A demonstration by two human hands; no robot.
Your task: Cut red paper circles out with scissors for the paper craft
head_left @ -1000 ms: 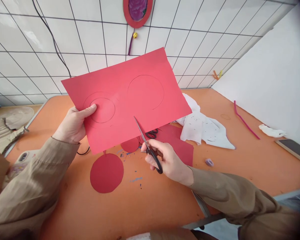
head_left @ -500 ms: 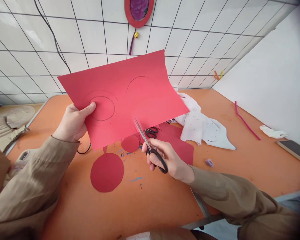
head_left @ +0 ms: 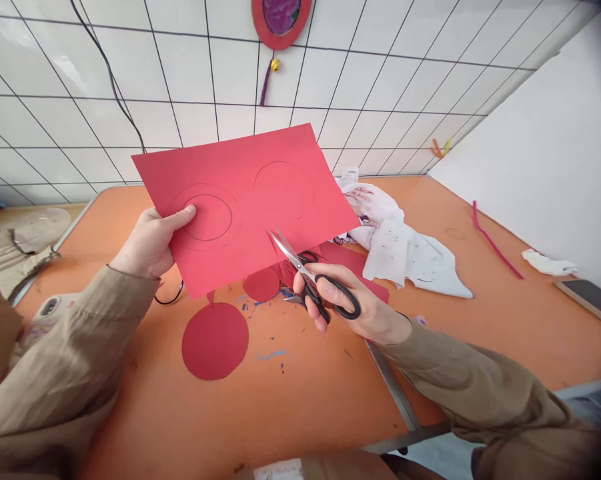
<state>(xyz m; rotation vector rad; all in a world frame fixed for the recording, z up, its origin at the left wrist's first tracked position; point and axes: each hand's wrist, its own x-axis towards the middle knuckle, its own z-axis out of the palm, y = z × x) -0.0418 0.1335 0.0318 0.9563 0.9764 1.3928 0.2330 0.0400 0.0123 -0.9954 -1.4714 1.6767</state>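
A white-tiled wall stands behind an orange table, whose metal-trimmed edge shows at left and near right. One red sheet is held up above the tabletop, its lower edge slanting up toward the right corner, with room between its top edge and the wall hard to judge. I count three drawn circles on it: two concentric ones, partly under a thumb, and a faint one fading out on the right. Crumpled white material lies beyond, partly behind the sheet's right corner. The left hand pinches the left edge, thumb in front, fingers hidden behind. The right hand is closed around the handles of black-handled scissors, loops apart; one blade overlaps the sheet's front beside a dark slit, the other I can't make out. Two red discs lie below, the larger whole, the smaller partly covered. A second pair of scissors is mostly hidden. Blue scraps dot the orange surface.
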